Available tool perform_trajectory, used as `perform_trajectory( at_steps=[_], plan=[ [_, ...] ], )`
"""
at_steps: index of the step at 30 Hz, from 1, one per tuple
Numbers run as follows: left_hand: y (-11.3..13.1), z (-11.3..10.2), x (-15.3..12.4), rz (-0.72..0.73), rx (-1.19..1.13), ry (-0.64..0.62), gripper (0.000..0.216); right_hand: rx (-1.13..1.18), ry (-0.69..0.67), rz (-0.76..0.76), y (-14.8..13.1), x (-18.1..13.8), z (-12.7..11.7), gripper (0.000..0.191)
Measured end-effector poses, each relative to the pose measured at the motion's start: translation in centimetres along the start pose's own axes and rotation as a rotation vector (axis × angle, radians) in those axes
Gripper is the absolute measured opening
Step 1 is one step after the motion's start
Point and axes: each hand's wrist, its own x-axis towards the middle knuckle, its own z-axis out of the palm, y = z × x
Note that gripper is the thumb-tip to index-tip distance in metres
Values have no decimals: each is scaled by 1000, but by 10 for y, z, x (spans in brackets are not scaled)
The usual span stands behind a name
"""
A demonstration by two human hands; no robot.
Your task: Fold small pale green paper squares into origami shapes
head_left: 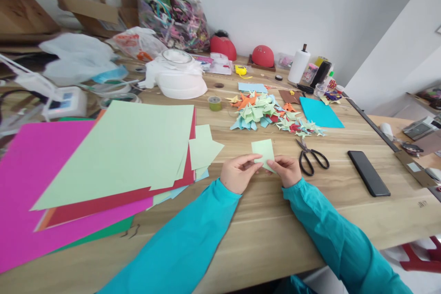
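A small pale green paper square (263, 150) lies on the wooden table (262, 220) in front of me. My left hand (238, 173) pinches its near left edge, fingers closed on the paper. My right hand (288, 170) pinches the near right corner of the same piece. Both arms wear teal sleeves. Black scissors (312, 157) lie just right of my right hand. A heap of folded paper shapes (267, 114) in green, blue, orange and red sits beyond the paper.
Large sheets of coloured paper (103, 165) are stacked at the left, pale green on top, magenta beneath. A black phone (368, 172) lies at the right, a turquoise sheet (320, 113) beyond it. Bags, boxes, a white bowl (181, 83) and bottles crowd the far edge.
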Motion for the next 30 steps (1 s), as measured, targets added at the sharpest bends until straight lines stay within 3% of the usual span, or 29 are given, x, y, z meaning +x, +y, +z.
perform_trajectory(
  at_steps=[8,13,16,18,20,30],
  plan=[
    [0,1,-2,13,-86,-48,32,0,1,-59,-2,0,1,12],
    [4,3,-1,-80,-278,-24,59,-17,15,-46,-1,1,1,14],
    [9,2,0,-183,-311,-23,42,-2,18,-55,-1,1,1,13],
    [12,1,0,-237,-274,-82,29,9,28,-49,0,1,1,15],
    [14,0,0,-261,-233,-141,28,17,38,-31,0,1,2,17],
    [12,0,0,-133,-79,-131,28,78,51,19,-2,-1,4,16]
  ],
)
